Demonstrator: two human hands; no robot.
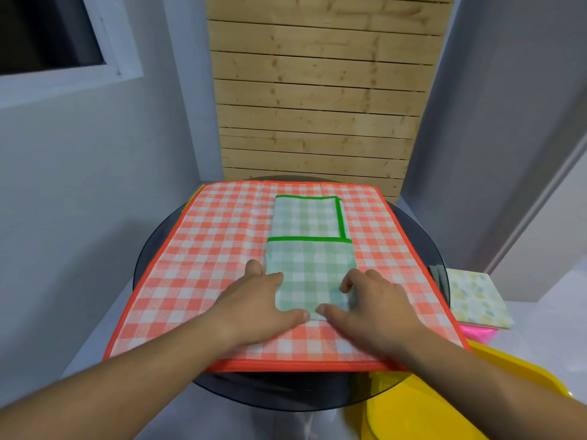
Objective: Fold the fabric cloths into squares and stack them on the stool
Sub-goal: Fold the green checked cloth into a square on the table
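Left hand [260, 300] flat on green cloth [309, 268] — right hand [374, 300] curled round its near corner.

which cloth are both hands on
The green checked cloth, atop the spread orange checked cloth: left hand and right hand touch its near end. The pale patterned cloth lies apart.

Round table [422, 233] in middle, slatted panel [317, 90] behind it, window [47, 33] far left. Large cloth [203, 265] spread over table. Narrow folded cloth [309, 258] on large cloth, centre. Left hand [254, 309] on its near left corner, right hand [378, 309] on near right corner. Stool [479, 335] right of table, square cloth [476, 300] on it. Tub [428, 408] before stool.
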